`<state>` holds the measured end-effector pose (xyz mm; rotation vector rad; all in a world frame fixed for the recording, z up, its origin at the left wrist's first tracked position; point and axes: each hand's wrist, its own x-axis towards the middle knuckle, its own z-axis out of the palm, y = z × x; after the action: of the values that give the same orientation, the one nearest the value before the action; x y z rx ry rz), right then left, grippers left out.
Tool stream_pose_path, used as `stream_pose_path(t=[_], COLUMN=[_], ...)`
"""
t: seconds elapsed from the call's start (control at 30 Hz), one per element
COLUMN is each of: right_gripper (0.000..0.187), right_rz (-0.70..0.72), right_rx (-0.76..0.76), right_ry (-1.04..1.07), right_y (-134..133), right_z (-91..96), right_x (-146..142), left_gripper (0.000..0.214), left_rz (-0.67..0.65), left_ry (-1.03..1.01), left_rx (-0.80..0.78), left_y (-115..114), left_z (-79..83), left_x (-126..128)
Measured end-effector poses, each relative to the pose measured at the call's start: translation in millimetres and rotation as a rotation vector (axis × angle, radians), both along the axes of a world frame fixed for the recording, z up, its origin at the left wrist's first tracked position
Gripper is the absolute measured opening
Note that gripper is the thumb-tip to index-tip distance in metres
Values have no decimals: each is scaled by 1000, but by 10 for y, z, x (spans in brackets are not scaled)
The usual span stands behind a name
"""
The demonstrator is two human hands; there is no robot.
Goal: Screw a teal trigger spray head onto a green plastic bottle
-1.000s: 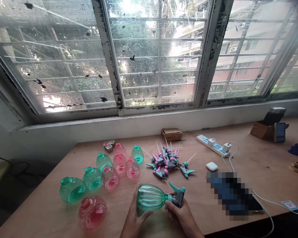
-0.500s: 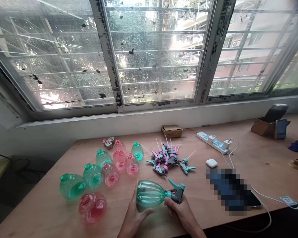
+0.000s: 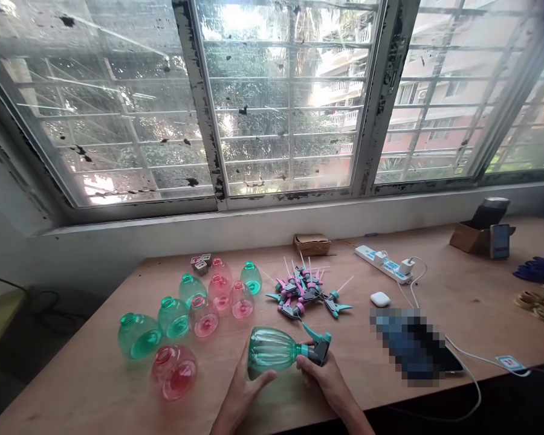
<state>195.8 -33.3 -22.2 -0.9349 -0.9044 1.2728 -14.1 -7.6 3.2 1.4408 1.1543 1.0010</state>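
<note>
A clear green spray bottle lies sideways in my two hands, just above the front of the table. My left hand is wrapped round its base end, with the thumb along the underside. At the neck, my right hand grips the grey and teal spray head. Beyond the bottle lies a pile of pink, teal and grey spray heads with thin white tubes. Left of my hands stand several open bottles without heads, among them a pink bottle and a green bottle.
A blurred-out dark tablet-like device with a cable lies to the right. Behind it are a white earphone case and a power strip. A cardboard box sits by the wall, and dark gloves lie far right.
The view has shifted slightly, so the table's things appear a little displaced. Both hands keep the same hold on the green spray bottle.
</note>
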Motion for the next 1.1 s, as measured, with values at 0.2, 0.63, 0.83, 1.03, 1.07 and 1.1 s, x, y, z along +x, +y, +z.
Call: stream_pose_path(t=[0.2,0.63,0.83,1.03,1.07,1.1], right_gripper=[38,42,48,48,48,48], right_rz=[-4,-11,-14,-36,-39,-41], right_rx=[34,53,40,17,17,17], right_ry=[-5,30,30,20,22,23], right_y=[3,-1,18,21,18,15], right_z=[1,5,-37,-46,-39,-32], right_x=[2,-6,-21,-17,-17,-16], left_gripper=[89,96,75,90,93,94], left_rz=[27,9,-11,25,30,29], left_ry=[42,23,18,23,26,28], left_rx=[89,105,92,86,86,85], left_y=[-1,-8,20,3,-3,-7], left_z=[9,-2,-11,-42,-45,-46], left_x=[29,15,-15,9,9,6])
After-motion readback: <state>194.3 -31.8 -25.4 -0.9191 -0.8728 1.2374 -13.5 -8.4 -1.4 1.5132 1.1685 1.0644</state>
